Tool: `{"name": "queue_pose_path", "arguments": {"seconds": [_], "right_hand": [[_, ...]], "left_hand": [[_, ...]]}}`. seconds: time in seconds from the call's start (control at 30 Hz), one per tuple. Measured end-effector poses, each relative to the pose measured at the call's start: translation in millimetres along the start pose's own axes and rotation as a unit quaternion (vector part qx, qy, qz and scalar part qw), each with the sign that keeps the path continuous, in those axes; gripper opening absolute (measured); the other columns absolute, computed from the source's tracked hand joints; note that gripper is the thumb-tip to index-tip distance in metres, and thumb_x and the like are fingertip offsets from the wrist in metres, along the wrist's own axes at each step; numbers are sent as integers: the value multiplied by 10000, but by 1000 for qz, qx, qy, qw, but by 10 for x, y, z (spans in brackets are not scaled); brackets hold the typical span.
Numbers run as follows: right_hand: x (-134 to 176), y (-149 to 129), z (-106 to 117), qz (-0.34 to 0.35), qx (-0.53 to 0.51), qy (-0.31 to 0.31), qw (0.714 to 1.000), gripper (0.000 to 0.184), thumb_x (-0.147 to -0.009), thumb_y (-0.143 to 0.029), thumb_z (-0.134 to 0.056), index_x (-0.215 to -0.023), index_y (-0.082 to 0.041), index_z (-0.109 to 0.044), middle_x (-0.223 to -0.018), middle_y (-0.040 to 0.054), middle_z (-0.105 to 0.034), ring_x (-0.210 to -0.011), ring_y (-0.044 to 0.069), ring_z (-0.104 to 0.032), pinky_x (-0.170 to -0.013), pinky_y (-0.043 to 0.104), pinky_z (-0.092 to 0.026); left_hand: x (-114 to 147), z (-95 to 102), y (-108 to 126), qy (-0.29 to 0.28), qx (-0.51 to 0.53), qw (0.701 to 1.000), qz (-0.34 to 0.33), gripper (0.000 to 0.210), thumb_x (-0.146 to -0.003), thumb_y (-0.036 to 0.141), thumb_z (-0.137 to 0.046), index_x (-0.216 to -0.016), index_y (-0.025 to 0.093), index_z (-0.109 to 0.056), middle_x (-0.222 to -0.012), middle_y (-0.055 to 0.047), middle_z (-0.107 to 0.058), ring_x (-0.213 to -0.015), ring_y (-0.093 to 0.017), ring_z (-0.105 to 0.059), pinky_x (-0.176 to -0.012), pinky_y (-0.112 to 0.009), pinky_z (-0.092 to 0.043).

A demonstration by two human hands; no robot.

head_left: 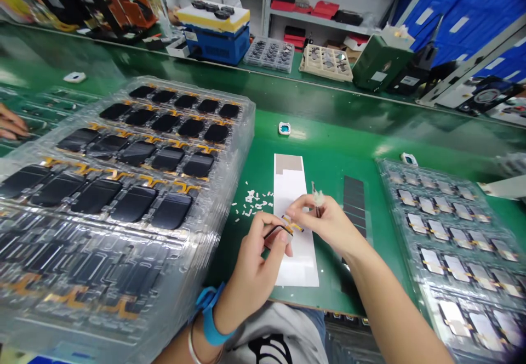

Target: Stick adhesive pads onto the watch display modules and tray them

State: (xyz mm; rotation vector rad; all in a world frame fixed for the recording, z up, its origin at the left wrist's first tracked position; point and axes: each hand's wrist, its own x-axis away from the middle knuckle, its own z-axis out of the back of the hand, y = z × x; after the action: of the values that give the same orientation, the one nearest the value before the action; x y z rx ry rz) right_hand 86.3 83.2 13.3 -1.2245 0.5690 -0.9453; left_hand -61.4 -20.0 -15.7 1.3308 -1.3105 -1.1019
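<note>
My left hand (263, 254) is closed round the edges of a small display screen (278, 229), seen nearly edge-on, with an orange flex cable (295, 225) sticking out to the right. My right hand (324, 221) pinches at that cable with thumb and forefinger. Tucked in the same hand is a thin tool, apparently tweezers (318, 197), with white wrapping near its upper end. Both hands are above a white backing sheet (293, 188), whose top part shows a grey-beige area. Tiny white scraps (252, 200) lie scattered left of the sheet.
On the left stands a tall stack of clear trays (222, 199) with rows of black screens. Another clear tray (447, 232) at right holds silvery parts. A strip of dark pieces (354, 202) lies between. A co-worker's hand (11, 123) shows at far left. A raised ledge (329, 95) runs behind.
</note>
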Motion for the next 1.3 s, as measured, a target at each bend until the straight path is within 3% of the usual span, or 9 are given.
{"name": "queue_pose_path", "arguments": {"seconds": [0.1,0.33,0.57,0.73,0.93,1.07,1.3], "right_hand": [[49,-7,-5,-41,-90,-41,994,354,-805,-513,-748,-747,-166,-708,-717,31,-703,-643,134,-602,-623,274,-492],[78,32,-21,-51,-167,-111,978,345,-807,-515,-772,-749,-180,-710,-619,-10,-657,-543,93,-520,-538,233,-422],[111,38,-86,-71,-175,-90,978,398,-777,-549,-785,-746,-160,-710,-598,10,-630,-511,88,-444,-462,219,-315],[125,-9,-120,-46,-114,-52,991,423,-759,-573,-792,-726,-158,-714,-453,-57,-440,-438,56,-213,-429,242,-142],[158,-85,-143,24,-48,4,999,406,-819,-551,-737,-719,-158,-721,-456,-95,-278,-448,59,-189,-436,245,-149],[171,-94,-137,31,-54,-2,998,344,-840,-485,-732,-738,-157,-722,-462,-105,-266,-447,57,-190,-436,240,-156],[175,-62,-162,33,-69,-3,997,261,-847,-395,-733,-736,-159,-711,-488,-101,-300,-463,62,-210,-457,235,-205]], "left_hand": [[-5,6,-30,14,14,1000,8,158,-1039,378,-489,-1033,223,-459,-784,-5,-609,-678,-121,-559,-519,-201,-343],[-14,4,-19,21,17,1000,7,161,-1036,372,-503,-1010,222,-450,-741,13,-593,-662,-111,-546,-535,-190,-364],[-17,1,-18,38,-29,999,1,159,-1038,382,-493,-1057,230,-448,-666,61,-490,-596,-103,-468,-537,-195,-359],[31,31,-39,18,2,999,28,185,-1060,421,-418,-1068,237,-429,-746,42,-492,-667,-112,-459,-612,-215,-382],[31,37,-17,11,27,999,33,202,-1051,444,-454,-1065,246,-418,-792,41,-504,-700,-105,-477,-633,-213,-386],[19,25,-18,13,33,999,31,151,-1067,396,-437,-1057,247,-417,-797,48,-498,-714,-92,-488,-689,-213,-418],[16,11,-73,25,14,999,21,202,-1048,434,-468,-1041,244,-402,-735,59,-481,-634,-89,-467,-552,-180,-382]]}}
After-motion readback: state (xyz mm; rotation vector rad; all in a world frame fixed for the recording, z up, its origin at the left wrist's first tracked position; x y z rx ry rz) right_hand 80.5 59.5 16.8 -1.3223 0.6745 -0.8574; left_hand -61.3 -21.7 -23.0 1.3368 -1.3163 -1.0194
